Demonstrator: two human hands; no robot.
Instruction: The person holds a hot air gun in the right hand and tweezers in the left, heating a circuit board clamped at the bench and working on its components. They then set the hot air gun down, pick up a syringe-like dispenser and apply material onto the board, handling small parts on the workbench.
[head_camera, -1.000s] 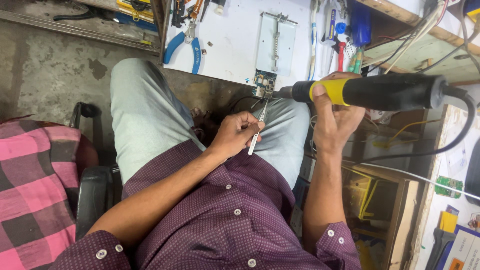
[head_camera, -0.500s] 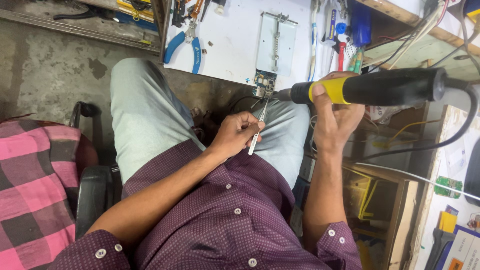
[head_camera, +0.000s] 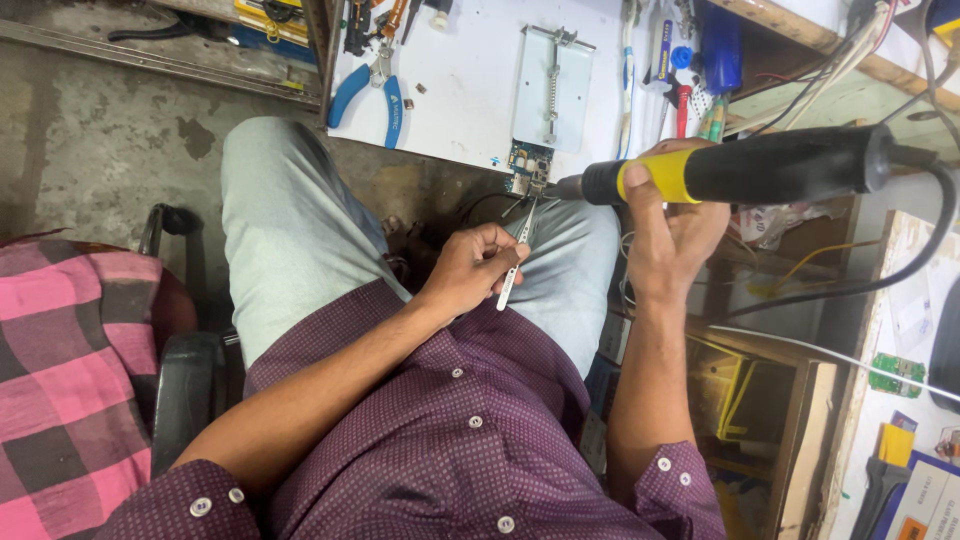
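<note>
White table (head_camera: 450, 90) carries a small board (head_camera: 528, 165) at its edge; left hand (head_camera: 470, 270) pinches tweezers (head_camera: 515, 262) to steady it, right hand (head_camera: 675, 225) grips the hot-air tool (head_camera: 740, 170), nozzle beside the board.

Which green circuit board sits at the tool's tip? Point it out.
The small circuit board clamped at the metal holder's near end, touched by tweezers; the other green board lies far right.

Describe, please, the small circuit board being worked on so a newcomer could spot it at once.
Start at the white bench top and find the pale metal holder plate lying on it. At that plate's near edge, over the person's knees, sits the small circuit board. It alone is dark and blue, with the tweezers and the black-and-yellow hot tool both pointing at it.
</note>
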